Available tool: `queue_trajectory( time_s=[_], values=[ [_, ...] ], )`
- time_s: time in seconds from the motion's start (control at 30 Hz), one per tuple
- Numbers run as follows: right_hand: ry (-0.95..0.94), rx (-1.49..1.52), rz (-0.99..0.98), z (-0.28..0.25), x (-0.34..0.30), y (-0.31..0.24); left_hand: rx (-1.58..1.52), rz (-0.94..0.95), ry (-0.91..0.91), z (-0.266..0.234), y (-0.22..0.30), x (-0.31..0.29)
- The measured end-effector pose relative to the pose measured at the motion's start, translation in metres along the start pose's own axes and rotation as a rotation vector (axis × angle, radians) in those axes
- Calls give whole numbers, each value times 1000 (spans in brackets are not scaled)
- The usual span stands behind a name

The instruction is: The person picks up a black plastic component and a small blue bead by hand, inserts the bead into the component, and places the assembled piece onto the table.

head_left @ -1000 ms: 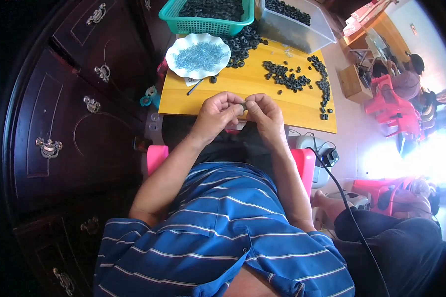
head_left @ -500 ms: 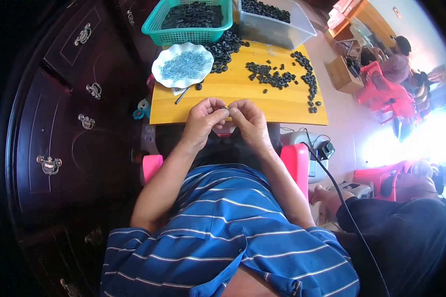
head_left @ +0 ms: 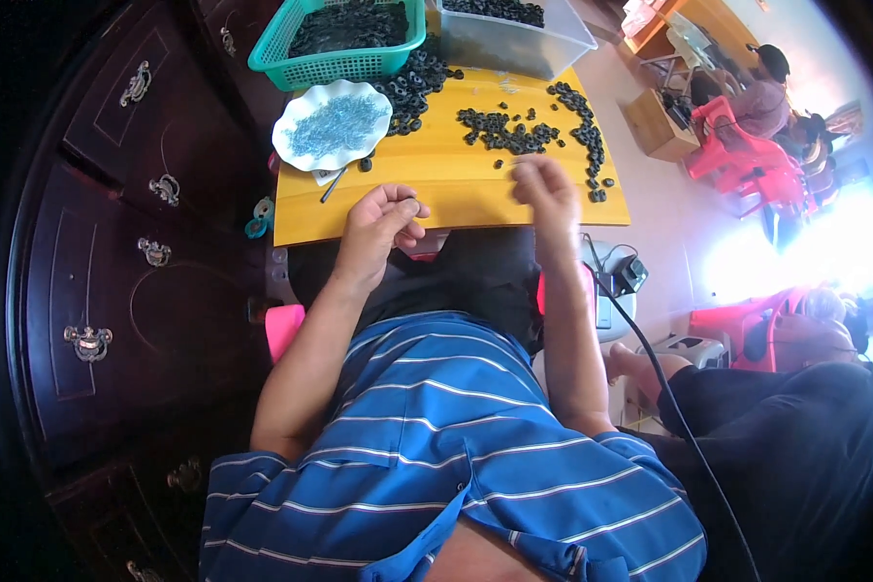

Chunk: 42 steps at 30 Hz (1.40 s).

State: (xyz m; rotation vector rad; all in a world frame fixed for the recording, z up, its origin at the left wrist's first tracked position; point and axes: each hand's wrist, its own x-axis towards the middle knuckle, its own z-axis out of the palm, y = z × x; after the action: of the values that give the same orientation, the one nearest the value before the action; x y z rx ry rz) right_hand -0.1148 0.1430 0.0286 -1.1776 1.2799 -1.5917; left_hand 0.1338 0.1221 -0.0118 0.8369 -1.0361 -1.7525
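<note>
My left hand (head_left: 382,228) is at the near edge of the yellow table, thumb and fingertips pinched together. A tiny dark spot shows at the fingertips, too small to name. Motion smears my right hand (head_left: 550,199), which is over the table's near right part, just short of a loose heap of small black ring-shaped pieces (head_left: 514,133); its fingers are blurred. Further right runs a strip of similar black pieces (head_left: 586,136). Left of centre sits a white scalloped dish (head_left: 286,153) holding many small pale-blue slivers. A thin dark rod (head_left: 333,185) lies just in front of it.
At the table's far side stand a green basket (head_left: 339,70) and a clear plastic bin (head_left: 514,55), both holding black pieces. A pile of black rings (head_left: 414,92) lies beside the basket. Dark drawers (head_left: 107,252) line the left. A black cable (head_left: 669,388) runs down at right; other people sit there.
My hands were together at the table's near edge. Now they are apart: my right hand has moved right and forward toward the black pieces, while my left stays near the edge.
</note>
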Motion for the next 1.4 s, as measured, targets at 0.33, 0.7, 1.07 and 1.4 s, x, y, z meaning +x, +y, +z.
queue_trajectory(
  time_s=[0.33, 0.7, 1.07, 1.4],
  values=[
    [549, -61, -145, -135, 3, -42, -5, -3, 25, 3, -1, -2],
    [-555, -282, 57, 12, -26, -51, 27, 96, -110, 19, 6, -8],
    [-494, -208, 126, 29, -20, -41, 3, 176, -210, 17, 16, -14],
    [-514, -191, 122, 36, -23, -33, -14, 173, -237, 14, 14, -12]
  ],
)
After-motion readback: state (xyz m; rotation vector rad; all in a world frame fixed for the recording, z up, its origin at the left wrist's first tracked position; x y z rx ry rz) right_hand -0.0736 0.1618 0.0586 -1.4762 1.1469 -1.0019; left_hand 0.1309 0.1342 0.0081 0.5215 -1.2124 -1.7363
